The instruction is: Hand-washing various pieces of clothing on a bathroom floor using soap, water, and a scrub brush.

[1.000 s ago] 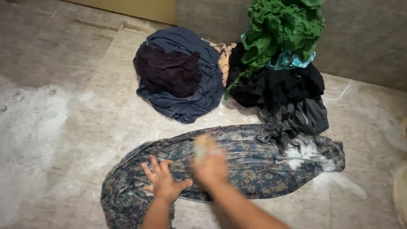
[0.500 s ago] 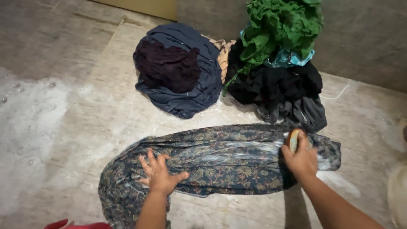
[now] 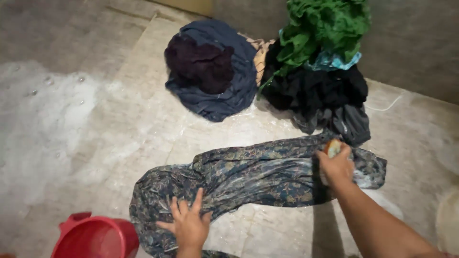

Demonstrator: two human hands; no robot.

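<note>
1. Left hand (image 3: pixel 189 224) lay flat with fingers spread wide on the near end of the patterned cloth (image 3: pixel 258 179), holding nothing, only pinning the fabric to the wet floor (image 3: pixel 143 119).
2. Right hand (image 3: pixel 336 165) was closed around a small orange scrubber (image 3: pixel 333 146) and pressed it onto the far right end of the cloth.
3. Stretched lengthways across the floor, the cloth ran from the left hand to the right one, soapy and bunched along its middle.
4. To do this well, I judge the pinning hand should keep the cloth taut so that strokes do not drag it into folds, and the strokes should run along the length.
5. Left of the cloth's near end stood a red bucket (image 3: pixel 95 236).
6. Beyond the cloth sat a dark blue bundle (image 3: pixel 215 71), and right of it a black heap (image 3: pixel 325 95) topped with green fabric (image 3: pixel 325 26).
7. Suds (image 3: pixel 43 114) spread over the floor well left of the cloth.
</note>
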